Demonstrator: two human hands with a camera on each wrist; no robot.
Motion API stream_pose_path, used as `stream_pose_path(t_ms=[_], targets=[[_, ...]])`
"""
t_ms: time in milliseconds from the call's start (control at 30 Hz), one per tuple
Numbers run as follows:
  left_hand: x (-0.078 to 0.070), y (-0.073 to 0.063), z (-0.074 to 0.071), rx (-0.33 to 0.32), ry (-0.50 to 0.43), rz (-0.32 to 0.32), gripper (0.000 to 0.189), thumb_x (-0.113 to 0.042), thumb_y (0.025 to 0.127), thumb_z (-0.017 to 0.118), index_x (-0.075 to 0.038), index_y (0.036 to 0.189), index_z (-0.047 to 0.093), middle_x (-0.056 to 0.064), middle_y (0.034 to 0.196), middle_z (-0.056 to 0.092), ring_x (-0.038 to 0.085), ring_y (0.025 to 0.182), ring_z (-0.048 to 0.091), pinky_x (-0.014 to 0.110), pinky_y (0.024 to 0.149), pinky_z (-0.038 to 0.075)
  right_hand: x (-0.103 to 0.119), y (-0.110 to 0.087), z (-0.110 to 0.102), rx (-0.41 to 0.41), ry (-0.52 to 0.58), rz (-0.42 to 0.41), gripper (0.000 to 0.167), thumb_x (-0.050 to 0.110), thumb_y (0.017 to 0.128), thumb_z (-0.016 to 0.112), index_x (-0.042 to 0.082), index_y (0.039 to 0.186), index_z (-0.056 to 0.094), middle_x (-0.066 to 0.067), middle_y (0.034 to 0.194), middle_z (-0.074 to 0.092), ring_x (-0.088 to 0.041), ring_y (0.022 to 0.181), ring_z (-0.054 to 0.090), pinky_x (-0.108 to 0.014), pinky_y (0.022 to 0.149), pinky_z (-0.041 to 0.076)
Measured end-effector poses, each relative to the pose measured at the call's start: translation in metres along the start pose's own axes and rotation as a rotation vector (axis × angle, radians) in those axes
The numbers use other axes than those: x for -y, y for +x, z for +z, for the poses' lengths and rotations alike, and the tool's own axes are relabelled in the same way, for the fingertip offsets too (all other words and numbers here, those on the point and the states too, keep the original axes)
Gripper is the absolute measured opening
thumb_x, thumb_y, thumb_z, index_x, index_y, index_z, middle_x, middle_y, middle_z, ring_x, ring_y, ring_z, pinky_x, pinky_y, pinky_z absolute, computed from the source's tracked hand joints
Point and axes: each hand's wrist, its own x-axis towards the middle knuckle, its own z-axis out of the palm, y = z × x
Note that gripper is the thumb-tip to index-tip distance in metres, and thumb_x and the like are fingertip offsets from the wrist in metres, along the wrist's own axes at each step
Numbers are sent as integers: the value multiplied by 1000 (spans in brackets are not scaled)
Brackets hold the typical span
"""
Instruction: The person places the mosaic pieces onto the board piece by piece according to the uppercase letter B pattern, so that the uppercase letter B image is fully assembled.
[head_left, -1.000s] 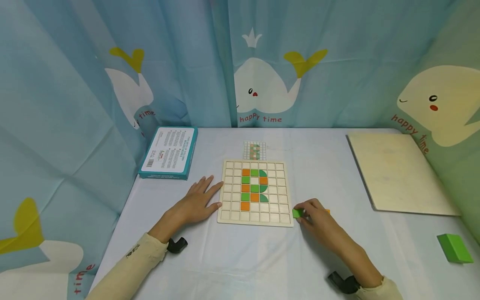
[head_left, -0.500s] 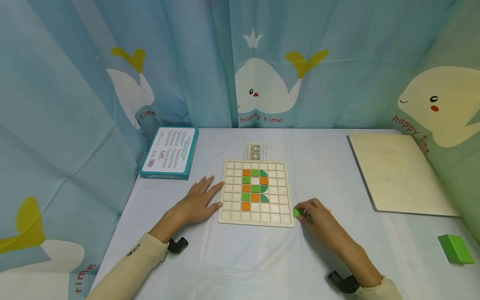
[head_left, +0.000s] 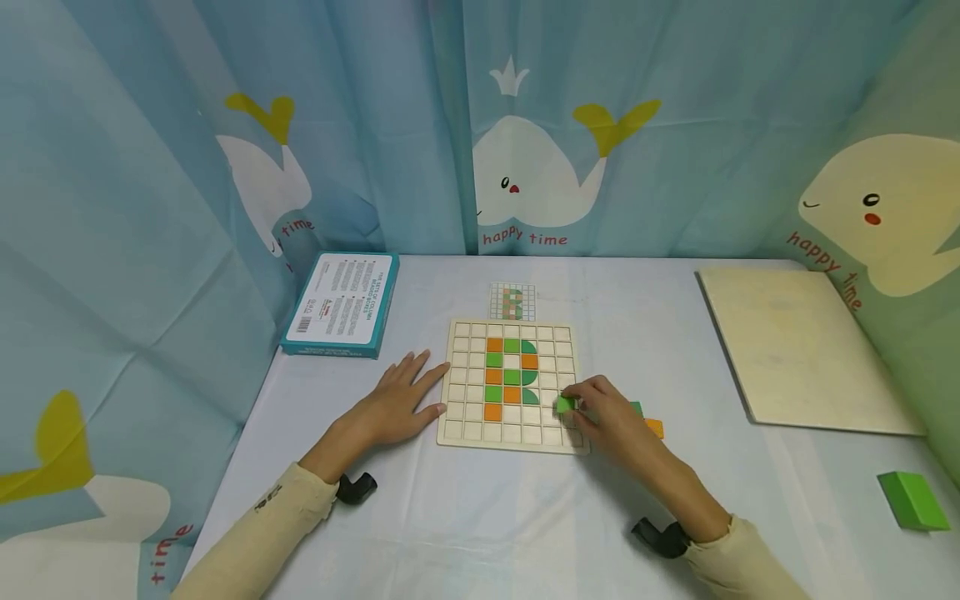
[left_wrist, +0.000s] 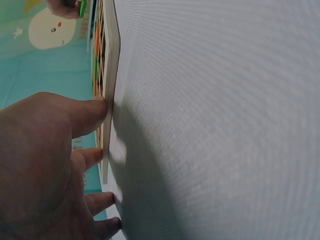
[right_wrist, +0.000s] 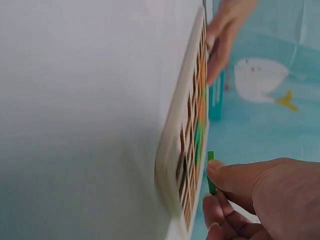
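In the head view a wooden grid board lies on the table, with orange, green and dark green tiles set in a letter R shape. My right hand pinches a green square tile between thumb and fingers, over the board's right side. The right wrist view shows this green tile edge-on, raised above the board's surface. My left hand lies with spread fingers at the board's left edge. In the left wrist view, its thumb and index finger touch the board's rim.
An orange piece and a dark green piece lie beside the right wrist. A printed pattern card sits behind the board. A teal box stands at back left, a wooden panel at right, and a green block near the right edge.
My right hand has moved left with the green tile, from beside the board to over its right columns. The orange and dark green pieces have come into view. My left hand stays put.
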Motion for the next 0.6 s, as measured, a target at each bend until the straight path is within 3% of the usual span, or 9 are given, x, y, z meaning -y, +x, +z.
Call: stream_pose_path(t_ms=[233, 433, 600], targets=[[0, 1, -1, 4, 5, 0, 72, -56, 108, 49, -27, 170, 26, 14, 177, 12, 40, 164, 5, 60, 131, 11, 18, 10, 26, 11, 12, -66, 24, -3, 91, 79, 0, 111, 67, -8, 104, 63, -21, 93, 64, -34, 81, 59], [1, 1, -1, 4, 2, 0, 72, -56, 108, 49, -26, 170, 26, 14, 177, 12, 40, 164, 5, 60, 131, 11, 26, 12, 38, -28, -66, -128, 18, -7, 85, 82, 1, 98, 73, -7, 100, 65, -18, 86, 64, -31, 77, 58], [2, 1, 0, 7, -3, 1, 72, -56, 108, 49, -26, 170, 26, 14, 177, 12, 39, 164, 5, 60, 131, 11, 27, 12, 40, -28, -73, -110, 19, -7, 86, 82, 1, 100, 74, -6, 99, 65, -16, 85, 62, -30, 76, 58]])
